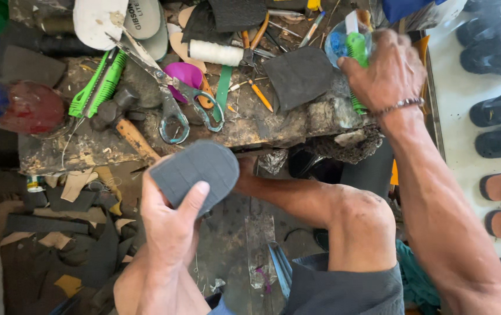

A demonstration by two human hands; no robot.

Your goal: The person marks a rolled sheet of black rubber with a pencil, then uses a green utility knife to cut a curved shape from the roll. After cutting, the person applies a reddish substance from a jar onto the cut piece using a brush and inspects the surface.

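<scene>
A: Workbench (274, 125) cluttered; scissors (172, 96) taken as landmark. What do I hold?

B: My left hand (169, 224) is closed on a grey sole piece (195, 172), just below the scissors. My right hand (387, 73), far right of them, is closed around a green brush (356, 49).

A: Hammer (119, 119)?

B: Just left of the scissors.

Worktop (274, 125) crowded edge to edge; scissors (174, 99) and hammer (119, 119) block front edge. Open room only below it, between front edge and knee (361, 224).
</scene>
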